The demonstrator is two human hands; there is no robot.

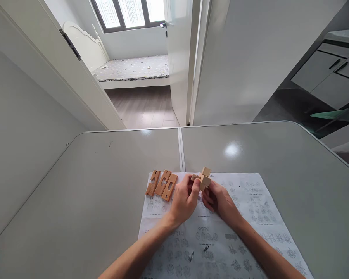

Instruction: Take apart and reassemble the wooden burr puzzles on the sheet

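Both hands hold one interlocking wooden puzzle (205, 179) of pale blocks, just above the far part of a printed sheet. My left hand (184, 197) grips its left side, thumb against a piece. My right hand (219, 199) has its fingers closed at the puzzle's lower right; some fingertips are hidden behind it. Left of my left hand lie three flat, darker wooden pieces: one marked 2 (169, 187) with a long slot, one marked 1 (163, 183) with a shaped cutout, and a notched piece (153, 182) at the far left.
The large printed sheet (209, 240) with small diagrams lies under my forearms on a grey table (84, 201). A seam (180, 149) runs across the table's far part. Beyond are an open door (180, 58), a bed (133, 68) and, at right, cabinets (322, 69).
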